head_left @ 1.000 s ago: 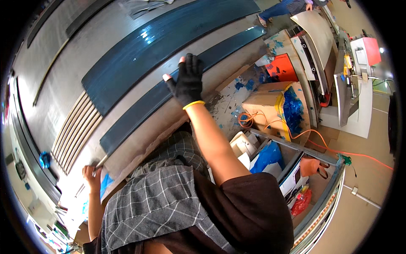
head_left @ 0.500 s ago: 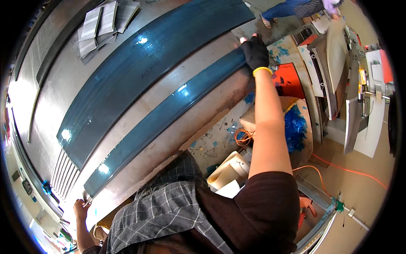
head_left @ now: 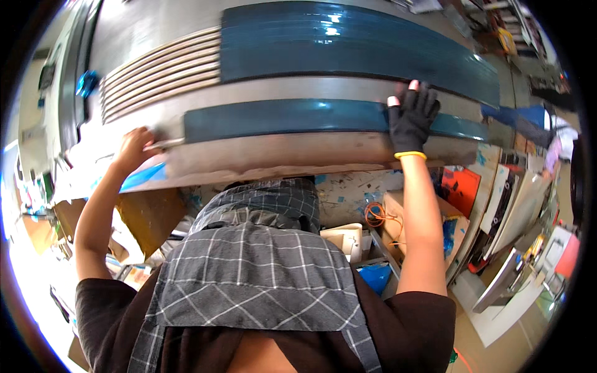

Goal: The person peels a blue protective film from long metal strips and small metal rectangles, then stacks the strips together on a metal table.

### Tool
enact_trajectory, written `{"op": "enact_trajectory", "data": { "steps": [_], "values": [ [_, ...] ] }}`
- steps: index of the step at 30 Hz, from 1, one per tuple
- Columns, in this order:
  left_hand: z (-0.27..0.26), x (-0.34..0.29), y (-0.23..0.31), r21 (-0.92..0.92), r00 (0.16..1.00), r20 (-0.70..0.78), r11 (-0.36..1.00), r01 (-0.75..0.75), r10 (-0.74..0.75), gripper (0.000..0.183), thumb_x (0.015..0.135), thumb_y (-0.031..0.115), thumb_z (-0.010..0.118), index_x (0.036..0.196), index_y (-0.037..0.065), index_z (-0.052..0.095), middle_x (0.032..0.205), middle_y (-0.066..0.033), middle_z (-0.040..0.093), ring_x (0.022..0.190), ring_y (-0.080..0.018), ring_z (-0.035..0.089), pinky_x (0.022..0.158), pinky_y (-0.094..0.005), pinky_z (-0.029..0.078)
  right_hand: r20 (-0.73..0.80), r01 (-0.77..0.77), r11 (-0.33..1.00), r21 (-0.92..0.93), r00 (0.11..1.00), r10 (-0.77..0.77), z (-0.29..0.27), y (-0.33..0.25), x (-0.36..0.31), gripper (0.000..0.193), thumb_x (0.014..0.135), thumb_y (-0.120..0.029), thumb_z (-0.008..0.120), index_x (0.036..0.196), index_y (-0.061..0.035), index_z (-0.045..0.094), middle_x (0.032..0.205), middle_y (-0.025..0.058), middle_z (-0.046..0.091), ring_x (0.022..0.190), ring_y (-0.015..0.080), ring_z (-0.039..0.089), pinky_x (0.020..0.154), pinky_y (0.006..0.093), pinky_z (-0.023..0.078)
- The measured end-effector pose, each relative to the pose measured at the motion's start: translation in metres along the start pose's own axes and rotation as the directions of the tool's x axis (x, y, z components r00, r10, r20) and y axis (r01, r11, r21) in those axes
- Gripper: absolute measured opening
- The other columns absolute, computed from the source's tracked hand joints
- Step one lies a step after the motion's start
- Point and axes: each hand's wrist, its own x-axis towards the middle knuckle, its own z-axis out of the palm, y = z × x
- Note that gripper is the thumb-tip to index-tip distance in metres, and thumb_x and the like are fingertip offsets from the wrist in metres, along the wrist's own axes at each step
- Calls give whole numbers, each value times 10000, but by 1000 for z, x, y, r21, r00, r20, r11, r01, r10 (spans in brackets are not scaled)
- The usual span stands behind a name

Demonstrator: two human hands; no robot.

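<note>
A long narrow strip covered in blue film (head_left: 280, 116) lies across the metal table (head_left: 261, 152) in front of me. At its left end my bare left hand (head_left: 138, 148) is closed around a thin, pale, rod-like tool (head_left: 165, 144). The tool's tip is close to or touching the strip's end; blur hides its exact kind. My right hand (head_left: 413, 115), in a black glove with some fingertips bare and a yellow cuff, rests across the strip's right part with fingers extended. Beyond lies a wider blue-filmed panel (head_left: 336, 43).
Several thin parallel bars (head_left: 161, 71) lie left of the wide panel. Blue film (head_left: 143, 177) hangs at the near left edge. Below the table stand cardboard boxes (head_left: 149, 217) and a coiled orange cord (head_left: 374, 214). Boards (head_left: 516, 211) lean at right, near another person (head_left: 547, 127).
My view has swung left and levelled out. My right hand has moved back along the narrow strip from its far right end toward me. The left hand stays at the strip's left end.
</note>
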Motion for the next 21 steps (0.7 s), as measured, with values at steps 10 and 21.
{"op": "enact_trajectory", "data": {
  "steps": [10, 21],
  "values": [
    [24, 15, -14, -204, 984, -172, 976, -79, 44, 314, 667, 269, 797, 751, 70, 569, 802, -104, 577, 837, -332, 589, 726, -432, 479, -28, 294, 653, 698, 922, -386, -41, -443, 6, 863, 844, -641, 501, 1439, -32, 362, 1512, 268, 272, 1427, 427, 213, 1171, 575, 86],
    [10, 19, 11, -166, 998, -35, 985, 50, -56, 438, 588, 291, 859, 707, 72, 500, 740, -121, 552, 741, -341, 564, 651, -440, 449, -60, -275, 875, 399, 944, 324, -31, -215, -11, 908, 818, -603, 562, 1469, -23, 309, 1523, 276, 252, 1424, 452, 200, 1153, 623, 101]
  ]
}}
